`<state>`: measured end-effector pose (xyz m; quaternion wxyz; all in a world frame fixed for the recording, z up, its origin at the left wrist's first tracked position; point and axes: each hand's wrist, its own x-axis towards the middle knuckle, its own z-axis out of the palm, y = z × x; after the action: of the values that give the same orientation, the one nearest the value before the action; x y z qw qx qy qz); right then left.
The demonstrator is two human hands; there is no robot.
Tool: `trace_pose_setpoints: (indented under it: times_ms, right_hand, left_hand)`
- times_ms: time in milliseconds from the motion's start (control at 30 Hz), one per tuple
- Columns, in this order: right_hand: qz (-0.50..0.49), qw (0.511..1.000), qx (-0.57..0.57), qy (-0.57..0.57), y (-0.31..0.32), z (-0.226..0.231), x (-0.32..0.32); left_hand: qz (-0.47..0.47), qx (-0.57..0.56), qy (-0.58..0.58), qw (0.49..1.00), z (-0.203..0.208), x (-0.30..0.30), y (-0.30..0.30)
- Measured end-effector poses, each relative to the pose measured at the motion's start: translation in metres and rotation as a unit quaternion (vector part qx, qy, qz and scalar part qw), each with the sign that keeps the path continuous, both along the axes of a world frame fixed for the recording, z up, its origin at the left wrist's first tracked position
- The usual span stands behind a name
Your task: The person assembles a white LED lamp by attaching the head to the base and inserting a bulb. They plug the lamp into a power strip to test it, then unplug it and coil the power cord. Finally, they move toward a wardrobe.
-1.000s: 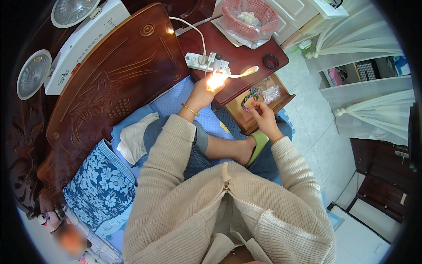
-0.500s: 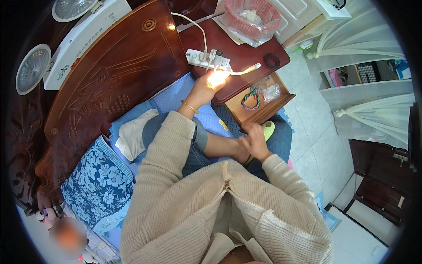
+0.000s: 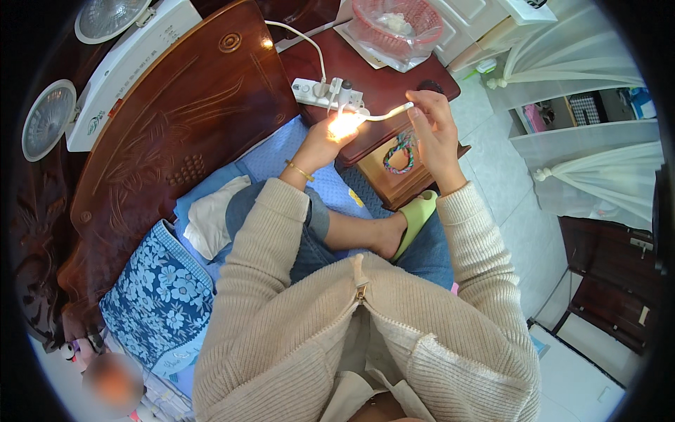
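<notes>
A small lamp [image 3: 344, 125] glows very brightly in my left hand [image 3: 318, 144], whose fingers are wrapped round it; the glare hides its shape. From the glow a thin white bendy stem [image 3: 380, 117] runs to the right. My right hand [image 3: 437, 137] has its thumb and fingertips closed about the far tip of that stem. Just behind the lamp a white power strip [image 3: 306, 91] lies on the dark red nightstand [image 3: 394, 83], with plugs in it. Below my right hand the nightstand's drawer [image 3: 383, 179] is pulled out, holding a colourful braided loop [image 3: 399, 153].
A pink basket [image 3: 397, 32] with a plastic bag stands at the nightstand's back. A carved wooden headboard [image 3: 176, 105] rises on the left, near a blue flowered pillow [image 3: 158, 292]. My bare foot [image 3: 387, 235] is beside a green slipper [image 3: 416, 221]. White tiled floor [image 3: 492, 176] lies to the right.
My right hand has risen from beside my foot, over the drawer, to the tip of the white stem and closed on it. My left hand stays round the lit lamp.
</notes>
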<state>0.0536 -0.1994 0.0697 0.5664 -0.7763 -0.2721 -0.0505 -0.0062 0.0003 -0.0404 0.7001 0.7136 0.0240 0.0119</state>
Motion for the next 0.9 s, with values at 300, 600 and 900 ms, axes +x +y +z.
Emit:
trace_pose_setpoints:
  times_ms: [300,600,900]
  right_hand:
    - [0.022,0.998,-0.065,0.011,-0.007,0.012,-0.005]
    - [-0.050,0.949,0.123,0.288,-0.018,-0.026,0.004]
    - [-0.001,0.810,0.245,0.532,-0.021,-0.052,0.000]
  left_hand:
    - [-0.027,-0.003,0.026,0.999,0.018,-0.003,-0.003]
    - [-0.004,-0.022,-0.007,1.000,0.013,-0.002,-0.002]
    - [0.018,-0.004,-0.011,1.000,0.006,0.000,0.002]
